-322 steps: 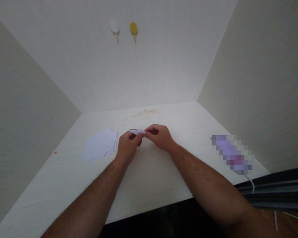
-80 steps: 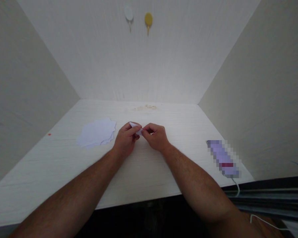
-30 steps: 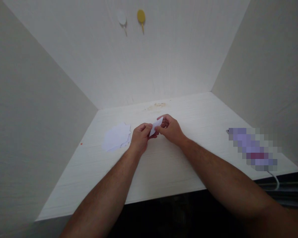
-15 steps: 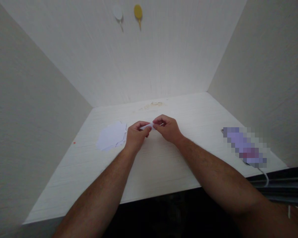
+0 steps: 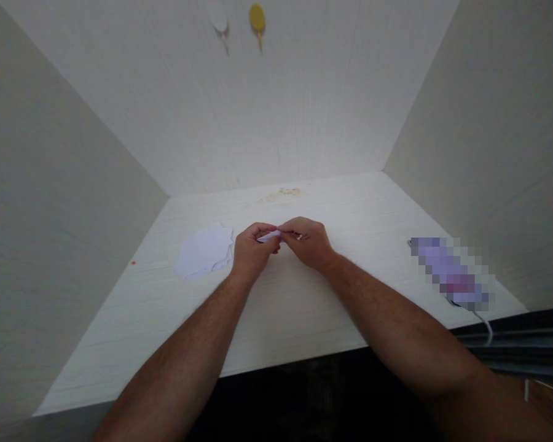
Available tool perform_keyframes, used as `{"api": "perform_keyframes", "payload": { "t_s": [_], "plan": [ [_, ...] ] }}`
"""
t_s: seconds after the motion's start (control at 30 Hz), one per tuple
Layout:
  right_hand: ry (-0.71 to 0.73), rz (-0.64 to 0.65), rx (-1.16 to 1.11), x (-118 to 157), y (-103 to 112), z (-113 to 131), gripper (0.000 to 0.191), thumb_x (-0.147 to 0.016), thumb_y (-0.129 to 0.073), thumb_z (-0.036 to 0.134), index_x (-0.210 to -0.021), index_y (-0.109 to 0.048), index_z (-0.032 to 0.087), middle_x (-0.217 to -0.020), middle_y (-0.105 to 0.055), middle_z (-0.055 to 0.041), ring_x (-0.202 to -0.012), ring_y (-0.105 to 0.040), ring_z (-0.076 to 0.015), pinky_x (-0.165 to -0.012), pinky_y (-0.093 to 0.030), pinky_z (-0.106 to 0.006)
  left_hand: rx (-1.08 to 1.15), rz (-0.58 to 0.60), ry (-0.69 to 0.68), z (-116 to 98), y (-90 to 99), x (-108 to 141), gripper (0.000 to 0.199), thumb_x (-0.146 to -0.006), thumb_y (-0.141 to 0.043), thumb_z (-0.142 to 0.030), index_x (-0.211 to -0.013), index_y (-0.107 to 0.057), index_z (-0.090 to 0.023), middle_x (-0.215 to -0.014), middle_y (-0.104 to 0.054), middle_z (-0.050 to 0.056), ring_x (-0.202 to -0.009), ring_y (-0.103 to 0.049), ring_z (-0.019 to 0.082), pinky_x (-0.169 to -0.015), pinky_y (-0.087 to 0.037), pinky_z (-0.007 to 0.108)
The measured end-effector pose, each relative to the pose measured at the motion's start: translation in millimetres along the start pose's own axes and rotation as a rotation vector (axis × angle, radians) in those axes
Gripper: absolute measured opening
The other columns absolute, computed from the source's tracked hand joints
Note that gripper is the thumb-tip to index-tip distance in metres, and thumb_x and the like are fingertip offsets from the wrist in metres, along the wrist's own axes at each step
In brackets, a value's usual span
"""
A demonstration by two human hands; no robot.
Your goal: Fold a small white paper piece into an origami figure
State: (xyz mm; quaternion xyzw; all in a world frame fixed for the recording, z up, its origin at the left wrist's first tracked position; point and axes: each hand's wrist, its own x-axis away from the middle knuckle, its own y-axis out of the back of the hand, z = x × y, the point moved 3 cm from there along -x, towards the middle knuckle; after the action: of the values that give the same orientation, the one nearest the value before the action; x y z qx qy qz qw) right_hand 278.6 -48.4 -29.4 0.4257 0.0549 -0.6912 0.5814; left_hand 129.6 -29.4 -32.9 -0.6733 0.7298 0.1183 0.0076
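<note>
A small folded piece of white paper (image 5: 269,236) is pinched between my two hands above the middle of the table. My left hand (image 5: 254,250) grips its left part, thumb on top and fingers behind. At its right end, my right hand (image 5: 308,240) closes thumb and fingertips on the same paper. The fingertips of both hands nearly meet, and they cover much of the paper. Left of my left hand lies a loose stack of white paper pieces (image 5: 205,250) with uneven edges.
On the right of the white table (image 5: 299,325) lies a blurred-out flat device (image 5: 451,273) with a white cable (image 5: 488,328). Walls rise on three sides. A white hook (image 5: 219,18) and a yellow hook (image 5: 257,18) are on the back wall. A brownish stain (image 5: 286,193) marks the table's rear.
My right hand has shifted slightly left, so its fingertips sit closer to my left hand and cover more of the paper. The whole view has moved a little.
</note>
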Motion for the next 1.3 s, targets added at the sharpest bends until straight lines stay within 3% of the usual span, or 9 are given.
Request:
{"api": "perform_keyframes", "payload": {
  "t_s": [0.2, 0.77, 1.1, 1.3],
  "plan": [
    [0.053, 0.025, 0.056, 1.0, -0.2, 1.4, 0.013, -0.086, -0.061, 0.017, -0.089, -0.073, 0.021, -0.088, -0.075, -0.0024, -0.081, -0.067, -0.0135, -0.076, -0.051, -0.026, 0.045, -0.033, 0.056, -0.6, -2.8, 2.0, 0.024, -0.065, -0.075, -0.025, -0.085, -0.066, -0.015, -0.066, -0.068, 0.002, -0.050, -0.064, 0.013, -0.047, -0.051, 0.023],
    [-0.039, 0.029, 0.041, 0.0, -0.1, 1.4, 0.010, -0.083, -0.062, 0.018, -0.082, -0.071, 0.021, -0.081, -0.073, -0.0011, -0.076, -0.065, -0.0132, -0.073, -0.050, -0.026, 0.009, 0.003, 0.049, -1.6, -2.5, 2.8, 0.023, -0.066, -0.076, -0.025, -0.084, -0.067, -0.015, -0.060, -0.068, 0.002, -0.053, -0.066, 0.015, -0.051, -0.052, 0.024],
    [-0.281, 0.146, -0.120, -2.2, -2.4, -3.8, 0.003, -0.074, -0.066, 0.016, -0.077, -0.066, 0.018, -0.077, -0.070, -0.0018, -0.070, -0.064, -0.0130, -0.066, -0.051, -0.026, -0.086, 0.000, 0.009, -2.9, 1.0, 0.8, 0.016, -0.064, -0.072, -0.018, -0.079, -0.069, -0.016, -0.059, -0.067, 0.000, -0.054, -0.063, 0.013, -0.050, -0.046, 0.021],
    [-0.265, 0.137, -0.074, -3.3, 0.5, -6.4, 0.006, -0.078, -0.064, 0.020, -0.074, -0.067, 0.017, -0.069, -0.068, -0.0001, -0.062, -0.060, -0.0107, -0.060, -0.046, -0.024, -0.164, 0.036, -0.031, -1.0, 2.0, -1.3, 0.017, -0.066, -0.074, -0.024, -0.082, -0.071, -0.017, -0.062, -0.068, 0.001, -0.050, -0.058, 0.011, -0.048, -0.043, 0.021]
  ]
}}
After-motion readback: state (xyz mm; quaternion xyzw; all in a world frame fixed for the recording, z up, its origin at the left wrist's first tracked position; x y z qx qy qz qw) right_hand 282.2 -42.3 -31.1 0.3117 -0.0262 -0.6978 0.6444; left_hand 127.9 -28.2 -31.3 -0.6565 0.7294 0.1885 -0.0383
